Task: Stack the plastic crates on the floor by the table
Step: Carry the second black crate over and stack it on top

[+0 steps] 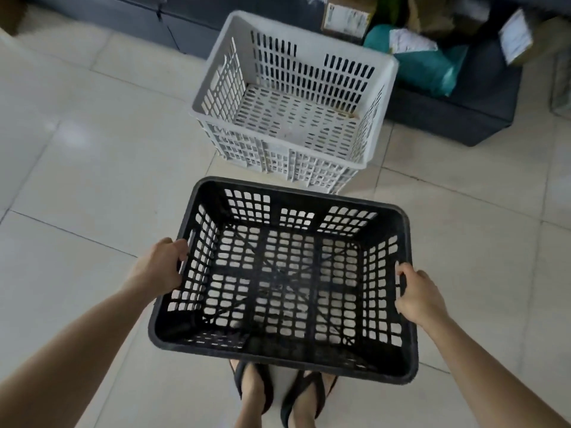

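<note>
1. Dark flip-flops [251, 384] are seen under the near edge of the load; the feet should be kept planted and clear of the drop line.
2. The black plastic crate [278, 347] is carried in the air, mouth up and empty, above the tiled floor [92, 180]. It is grasped on both sides: the left hand [160, 267] is curled round the left wall at the rim, and the right hand [417, 296] is hooked into the right wall.
3. The step in hand is judged to be the carry towards the stack. The crate should be kept level, with the two grips held evenly.
4. Just ahead, a white slotted crate [310, 55] stands on the floor, apparently seated in a second white crate [278, 162] beneath it. The black crate sits slightly askew to it, so the long sides should be squared first.
5. The crate should then be lowered straight in, and the fingers withdrawn from the walls before they are pinched against the white rim.
6. Farther back, a teal bag [432, 69] and cardboard parcels [346, 17] lie on dark furniture [463, 118]; no table can be made out.
</note>
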Action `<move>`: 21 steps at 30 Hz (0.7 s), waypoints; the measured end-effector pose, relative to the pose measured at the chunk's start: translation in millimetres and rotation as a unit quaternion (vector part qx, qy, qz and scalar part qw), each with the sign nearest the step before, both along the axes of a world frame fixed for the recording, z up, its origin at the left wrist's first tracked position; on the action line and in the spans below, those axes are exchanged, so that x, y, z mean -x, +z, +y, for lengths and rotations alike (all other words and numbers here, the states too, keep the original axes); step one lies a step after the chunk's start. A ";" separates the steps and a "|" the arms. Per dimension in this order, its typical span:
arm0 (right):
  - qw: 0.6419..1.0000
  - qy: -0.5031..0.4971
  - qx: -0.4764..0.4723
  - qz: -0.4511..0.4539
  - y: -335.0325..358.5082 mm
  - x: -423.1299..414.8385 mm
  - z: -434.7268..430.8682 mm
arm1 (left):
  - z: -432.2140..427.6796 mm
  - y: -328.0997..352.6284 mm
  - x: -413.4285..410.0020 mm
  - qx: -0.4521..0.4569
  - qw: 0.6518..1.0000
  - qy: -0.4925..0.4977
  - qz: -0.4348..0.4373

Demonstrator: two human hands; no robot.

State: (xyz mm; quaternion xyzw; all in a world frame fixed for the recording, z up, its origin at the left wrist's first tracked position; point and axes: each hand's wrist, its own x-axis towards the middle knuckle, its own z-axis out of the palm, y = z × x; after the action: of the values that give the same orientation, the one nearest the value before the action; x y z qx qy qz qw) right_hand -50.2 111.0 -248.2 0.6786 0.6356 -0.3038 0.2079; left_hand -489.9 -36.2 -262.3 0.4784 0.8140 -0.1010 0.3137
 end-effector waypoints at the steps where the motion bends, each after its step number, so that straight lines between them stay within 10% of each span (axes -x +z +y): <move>1: 1.000 -0.010 0.000 -0.003 10.5 -8.4 -0.5 | 6.3 10.2 -4.5 0.002 1.000 -0.011 -0.004; 21: 0.983 -0.165 -0.078 -0.001 326.5 -255.8 59.0 | 222.5 371.7 -241.8 -0.092 0.984 -0.155 0.015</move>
State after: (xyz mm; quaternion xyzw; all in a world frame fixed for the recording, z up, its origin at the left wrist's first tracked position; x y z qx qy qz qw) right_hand 205.5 170.0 78.3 0.7889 0.5362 -0.2824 0.1020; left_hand -248.1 186.3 109.3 0.6237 0.7406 -0.0802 0.2369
